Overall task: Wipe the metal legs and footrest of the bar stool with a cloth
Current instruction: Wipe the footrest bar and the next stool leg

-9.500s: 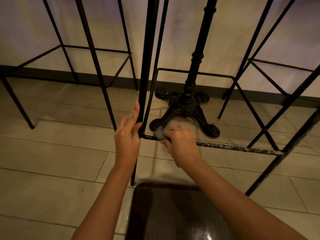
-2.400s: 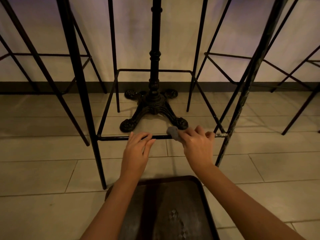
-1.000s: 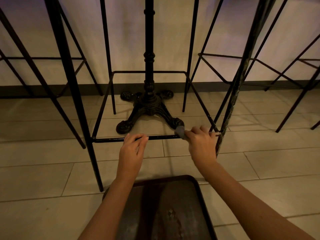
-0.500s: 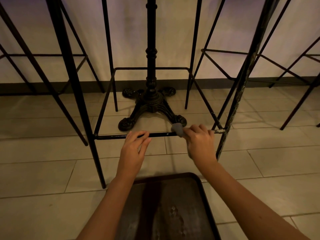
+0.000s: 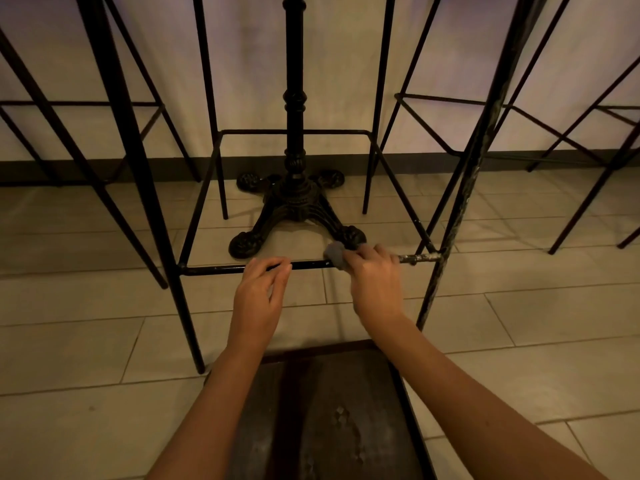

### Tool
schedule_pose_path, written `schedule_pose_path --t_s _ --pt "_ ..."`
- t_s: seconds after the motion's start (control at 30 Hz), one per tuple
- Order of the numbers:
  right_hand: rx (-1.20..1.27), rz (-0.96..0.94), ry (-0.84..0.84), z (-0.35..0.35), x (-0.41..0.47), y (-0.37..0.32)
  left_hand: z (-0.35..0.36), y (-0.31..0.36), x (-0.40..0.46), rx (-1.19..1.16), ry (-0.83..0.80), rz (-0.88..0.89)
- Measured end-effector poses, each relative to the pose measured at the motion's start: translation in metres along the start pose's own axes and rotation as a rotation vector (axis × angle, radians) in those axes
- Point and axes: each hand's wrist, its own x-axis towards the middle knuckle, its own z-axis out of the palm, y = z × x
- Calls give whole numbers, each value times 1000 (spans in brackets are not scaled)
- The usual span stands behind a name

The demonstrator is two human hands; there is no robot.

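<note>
Cloth [image 5: 335, 253] gripped in right hand [image 5: 375, 284] on front footrest bar [image 5: 221, 269], left hand [image 5: 258, 294] fingers loosely curled resting on same bar; right bar end and right front leg [image 5: 450, 233] speckled, likely unwiped, midway.

Black metal stool [image 5: 138, 168] upright on floor, footrest [image 5: 221, 269] horizontal, right end scuffed, grey cloth [image 5: 335, 253] bunched on it

The cloth [image 5: 335, 253] is grey. The footrest [image 5: 221, 270] and legs [image 5: 460, 202] are black, the right leg flecked with pale scuffs. The table base [image 5: 294, 206] is black with ornate relief. The floor [image 5: 86, 341] is beige tile, the wall [image 5: 339, 64] whitish with a dark baseboard [image 5: 415, 161].
</note>
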Motion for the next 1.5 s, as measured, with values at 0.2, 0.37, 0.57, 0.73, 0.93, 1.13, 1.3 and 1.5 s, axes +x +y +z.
schedule_pose_path --t_s 0.2,0.37,0.57,0.73,0.93,1.13,1.3,1.5 --pt "55 -87 -65 2 2 -45 -8 -1 1 19 -36 -12" --pt "23 -160 -41 0 1 -25 -11 0 2 8 -65 -50" --pt "-62 -67 -88 -16 -1 34 -13 2 3 7 -61 -73" --pt "125 35 -154 -31 4 3 -14 6 2 -7 -56 -100" --pt "230 -94 -327 -15 -1 -51 -12 5 2 -8 -37 -74" --pt "158 -164 -495 -12 3 -55 -10 3 2 -6 -27 -64" --pt "157 -117 -567 -26 7 -37 -9 0 0 41 -48 -55" --pt "96 -14 -484 -34 2 17 -1 8 -2 111 -73 40"
